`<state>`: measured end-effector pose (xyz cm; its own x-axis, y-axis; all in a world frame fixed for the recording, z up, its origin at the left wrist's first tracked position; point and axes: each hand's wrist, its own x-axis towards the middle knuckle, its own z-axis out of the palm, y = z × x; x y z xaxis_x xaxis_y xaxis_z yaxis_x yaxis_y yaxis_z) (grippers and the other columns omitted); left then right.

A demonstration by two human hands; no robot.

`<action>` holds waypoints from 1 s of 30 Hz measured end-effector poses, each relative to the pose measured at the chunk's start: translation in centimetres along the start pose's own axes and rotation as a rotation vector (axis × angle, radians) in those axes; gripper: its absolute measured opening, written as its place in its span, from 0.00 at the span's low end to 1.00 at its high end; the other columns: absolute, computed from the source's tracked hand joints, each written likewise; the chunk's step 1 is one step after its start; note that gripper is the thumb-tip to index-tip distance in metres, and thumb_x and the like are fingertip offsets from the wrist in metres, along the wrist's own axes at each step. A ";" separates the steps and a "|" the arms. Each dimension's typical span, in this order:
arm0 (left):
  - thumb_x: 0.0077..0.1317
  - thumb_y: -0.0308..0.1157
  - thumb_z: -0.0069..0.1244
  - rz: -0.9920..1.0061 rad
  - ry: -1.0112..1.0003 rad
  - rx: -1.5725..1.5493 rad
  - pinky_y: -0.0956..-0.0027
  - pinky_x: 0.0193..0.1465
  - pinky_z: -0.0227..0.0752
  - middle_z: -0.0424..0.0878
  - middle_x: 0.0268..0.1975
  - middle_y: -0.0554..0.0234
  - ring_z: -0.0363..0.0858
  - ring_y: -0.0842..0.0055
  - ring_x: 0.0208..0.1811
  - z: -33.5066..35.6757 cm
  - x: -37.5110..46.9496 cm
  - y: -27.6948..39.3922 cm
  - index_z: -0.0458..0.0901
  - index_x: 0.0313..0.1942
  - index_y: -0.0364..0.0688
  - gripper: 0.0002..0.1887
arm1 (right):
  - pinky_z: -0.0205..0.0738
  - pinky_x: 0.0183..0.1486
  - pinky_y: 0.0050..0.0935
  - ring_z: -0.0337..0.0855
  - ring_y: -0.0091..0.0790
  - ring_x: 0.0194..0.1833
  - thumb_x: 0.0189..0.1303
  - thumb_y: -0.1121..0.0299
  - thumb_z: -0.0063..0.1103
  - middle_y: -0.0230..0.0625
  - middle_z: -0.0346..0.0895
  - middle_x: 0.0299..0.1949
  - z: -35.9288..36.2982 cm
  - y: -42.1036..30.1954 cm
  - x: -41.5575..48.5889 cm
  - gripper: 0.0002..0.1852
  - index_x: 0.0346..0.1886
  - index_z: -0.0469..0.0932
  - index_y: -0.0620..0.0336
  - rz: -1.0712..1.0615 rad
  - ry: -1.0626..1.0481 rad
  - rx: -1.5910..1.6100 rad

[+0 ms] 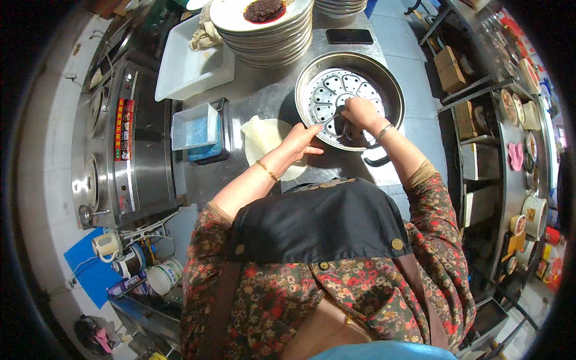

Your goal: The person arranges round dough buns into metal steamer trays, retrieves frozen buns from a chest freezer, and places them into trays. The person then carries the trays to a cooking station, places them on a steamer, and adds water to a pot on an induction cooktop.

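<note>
A round metal steamer pot [396,85] stands on the steel table, with a perforated metal steamer plate [321,96] inside it. My right hand [360,112] reaches into the pot. Its curled fingers are at the plate near the centre, and whether they grip it is hidden. At the near left rim is my left hand [303,141], fingers apart, its foremost fingertips at the rim. Partly under my left wrist lies a pale yellow, round, cloth-like sheet [263,132], one edge raised. A black pot handle [377,161] sticks out below my right wrist.
Stacked plates [270,45], topped by dark red food [264,10], stand beyond the pot. A phone [349,36] lies near the table's far right. Leftward are a white tub [180,67], a small container [193,128] on what looks like a scale, and a steel cooker [148,166].
</note>
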<state>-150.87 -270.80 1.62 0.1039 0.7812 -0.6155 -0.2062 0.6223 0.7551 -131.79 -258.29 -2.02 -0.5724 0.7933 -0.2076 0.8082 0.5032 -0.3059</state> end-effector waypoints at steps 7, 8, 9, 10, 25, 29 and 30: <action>0.65 0.32 0.42 -0.131 -0.019 -0.256 0.50 0.44 0.78 0.76 0.50 0.47 0.79 0.58 0.47 0.7 1.3 -0.9 0.68 0.53 0.31 0.19 | 0.74 0.40 0.42 0.82 0.47 0.38 0.51 0.60 0.59 0.45 0.81 0.32 0.0 0.2 -0.4 0.13 0.37 0.79 0.56 0.041 0.043 -0.006; 0.66 0.32 0.42 -0.139 -0.008 -0.295 0.49 0.46 0.78 0.75 0.52 0.44 0.78 0.56 0.49 1.0 1.3 -1.1 0.66 0.54 0.29 0.20 | 0.75 0.41 0.41 0.82 0.47 0.38 0.51 0.59 0.59 0.45 0.81 0.33 0.0 0.4 -0.2 0.14 0.37 0.80 0.57 0.034 0.012 0.005; 0.66 0.31 0.42 -0.154 -0.035 -0.295 0.49 0.45 0.78 0.75 0.51 0.44 0.78 0.56 0.48 1.4 1.3 -1.4 0.67 0.54 0.30 0.19 | 0.75 0.41 0.41 0.82 0.47 0.38 0.51 0.58 0.59 0.46 0.81 0.33 0.0 0.4 0.0 0.14 0.36 0.81 0.57 0.026 -0.017 0.015; 0.66 0.31 0.41 -0.167 -0.062 -0.294 0.49 0.45 0.78 0.76 0.50 0.44 0.79 0.56 0.48 2.0 1.2 -1.7 0.67 0.53 0.31 0.18 | 0.75 0.41 0.40 0.82 0.47 0.38 0.51 0.57 0.59 0.46 0.81 0.34 0.0 0.4 0.3 0.15 0.36 0.81 0.57 0.017 -0.045 0.025; 0.73 0.48 0.31 0.011 0.043 -0.191 0.58 0.38 0.81 0.77 0.50 0.45 0.81 0.61 0.44 1.5 -2.1 -3.2 0.65 0.55 0.30 0.27 | 0.77 0.37 0.38 0.83 0.46 0.33 0.52 0.45 0.58 0.46 0.81 0.27 -4.3 -4.4 -1.2 0.26 0.27 0.83 0.64 -0.021 -0.072 -0.161; 0.73 0.50 0.26 0.085 0.157 -0.060 0.58 0.31 0.83 0.74 0.53 0.44 0.81 0.60 0.44 1.3 -2.3 -4.0 0.60 0.58 0.30 0.30 | 0.78 0.36 0.37 0.84 0.44 0.33 0.53 0.51 0.60 0.45 0.81 0.28 -3.2 -6.6 -1.8 0.19 0.26 0.83 0.60 -0.069 -0.072 -0.273; 0.73 0.50 0.25 0.083 0.151 -0.075 0.59 0.30 0.83 0.74 0.53 0.44 0.81 0.60 0.44 1.3 -2.3 -4.2 0.60 0.58 0.29 0.30 | 0.78 0.36 0.37 0.84 0.44 0.33 0.53 0.51 0.60 0.44 0.81 0.28 -3.5 -7.1 -2.2 0.19 0.26 0.83 0.60 -0.094 -0.049 -0.307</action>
<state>-149.01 -275.11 0.13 -0.0621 0.8100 -0.5832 -0.2807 0.5466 0.7890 -135.76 -262.41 3.84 -0.6467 0.7247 -0.2379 0.7510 0.6594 -0.0330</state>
